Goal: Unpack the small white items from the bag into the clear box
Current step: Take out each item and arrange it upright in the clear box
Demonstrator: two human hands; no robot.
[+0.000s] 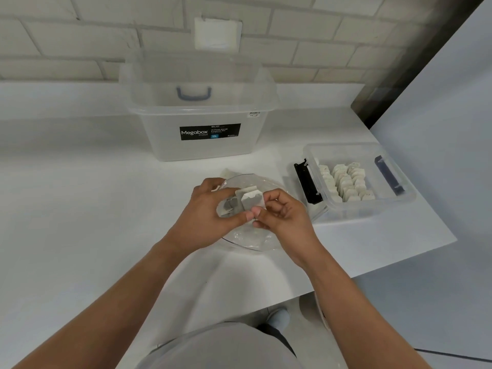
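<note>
From the head camera, both hands meet over a crumpled clear plastic bag (241, 237) lying on the white table (80, 209). The left hand (210, 213) and the right hand (283, 214) pinch the same small white flat packet (252, 200) between thumbs and fingertips, both closed on it, holding it just above the bag's open mouth. A second white packet (241, 192) sits right behind the first, and greyish shapes show through the plastic under the left fingers; what they are is unclear.

To the right, near the table's edge, stands the small clear plastic box (372, 209) with black latch handles at either end. Inside it, rows of the same white packets (344, 183) stand on edge, packed closely, filling the middle and leaving bare floor toward the far handle.

Behind the bag, against the pale brick wall (80, 43), stands a large translucent storage tub (202, 145) with a black label; its interior looks hazy.
</note>
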